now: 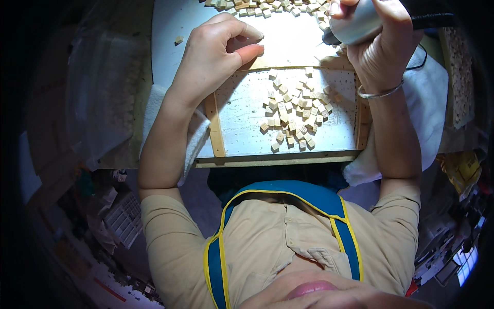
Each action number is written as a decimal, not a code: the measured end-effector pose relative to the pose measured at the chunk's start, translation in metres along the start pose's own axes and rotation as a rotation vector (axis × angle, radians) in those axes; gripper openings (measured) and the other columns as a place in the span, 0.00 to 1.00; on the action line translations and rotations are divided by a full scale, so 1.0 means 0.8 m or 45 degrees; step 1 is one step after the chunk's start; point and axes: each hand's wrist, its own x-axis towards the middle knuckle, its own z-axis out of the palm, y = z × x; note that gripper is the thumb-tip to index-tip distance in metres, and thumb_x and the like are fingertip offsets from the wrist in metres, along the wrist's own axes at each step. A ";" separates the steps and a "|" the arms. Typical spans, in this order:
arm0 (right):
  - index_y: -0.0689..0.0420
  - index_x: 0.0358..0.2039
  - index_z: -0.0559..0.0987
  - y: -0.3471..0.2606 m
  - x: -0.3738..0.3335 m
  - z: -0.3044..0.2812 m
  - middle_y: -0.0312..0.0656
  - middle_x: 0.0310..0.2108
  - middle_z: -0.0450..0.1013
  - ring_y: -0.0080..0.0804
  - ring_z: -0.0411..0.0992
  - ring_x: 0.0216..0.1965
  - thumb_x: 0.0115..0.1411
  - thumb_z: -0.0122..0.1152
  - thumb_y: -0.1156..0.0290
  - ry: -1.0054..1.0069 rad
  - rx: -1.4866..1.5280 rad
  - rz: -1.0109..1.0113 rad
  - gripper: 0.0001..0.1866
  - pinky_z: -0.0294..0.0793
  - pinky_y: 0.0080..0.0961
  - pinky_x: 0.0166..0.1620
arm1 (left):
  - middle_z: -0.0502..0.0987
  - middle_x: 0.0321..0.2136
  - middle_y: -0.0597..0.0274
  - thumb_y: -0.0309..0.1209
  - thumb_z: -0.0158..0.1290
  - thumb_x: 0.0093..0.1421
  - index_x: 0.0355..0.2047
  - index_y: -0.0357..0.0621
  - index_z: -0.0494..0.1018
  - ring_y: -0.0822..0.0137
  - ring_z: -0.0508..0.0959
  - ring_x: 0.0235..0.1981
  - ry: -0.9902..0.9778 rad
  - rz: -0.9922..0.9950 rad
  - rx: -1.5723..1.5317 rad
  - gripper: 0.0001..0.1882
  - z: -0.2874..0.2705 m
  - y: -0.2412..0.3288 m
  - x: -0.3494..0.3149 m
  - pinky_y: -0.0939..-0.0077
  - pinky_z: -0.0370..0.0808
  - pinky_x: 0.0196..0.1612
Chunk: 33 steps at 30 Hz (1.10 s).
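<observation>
Wearer's head (334, 298) is cropped below, left hand (212, 51) with fingertips (253, 51) apart, right hand (380, 54) clamped on a partly hidden tool (355, 23).

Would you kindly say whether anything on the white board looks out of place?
One wooden cube looks astray: it lies alone on the white board, left of the left hand, away from the near cube pile and far cube pile.

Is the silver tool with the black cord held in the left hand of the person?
No, the right hand grips the silver tool, while the left hand is apart from it.
</observation>
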 end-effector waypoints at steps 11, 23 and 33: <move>0.59 0.51 0.71 -0.029 -0.008 0.020 0.42 0.31 0.76 0.30 0.78 0.28 0.62 0.61 0.70 0.158 0.082 0.281 0.17 0.81 0.24 0.29 | 0.76 0.29 0.66 0.25 0.68 0.56 0.34 0.40 0.82 0.76 0.72 0.25 -0.136 0.166 -0.133 0.07 0.033 0.033 0.006 0.80 0.68 0.27; 0.64 0.53 0.73 0.007 -0.042 0.002 0.40 0.41 0.73 0.25 0.76 0.36 0.64 0.56 0.84 -0.001 -0.023 0.248 0.17 0.79 0.19 0.40 | 0.77 0.26 0.57 0.28 0.70 0.51 0.30 0.38 0.79 0.63 0.80 0.28 -0.048 0.109 -0.090 0.11 0.045 0.030 0.007 0.69 0.76 0.32; 0.60 0.56 0.71 -0.016 -0.041 0.014 0.37 0.43 0.73 0.22 0.74 0.41 0.66 0.53 0.81 0.011 -0.273 0.490 0.18 0.76 0.18 0.46 | 0.78 0.27 0.54 0.27 0.69 0.53 0.28 0.37 0.80 0.58 0.80 0.29 -0.026 0.099 -0.128 0.09 0.046 0.032 0.008 0.67 0.76 0.33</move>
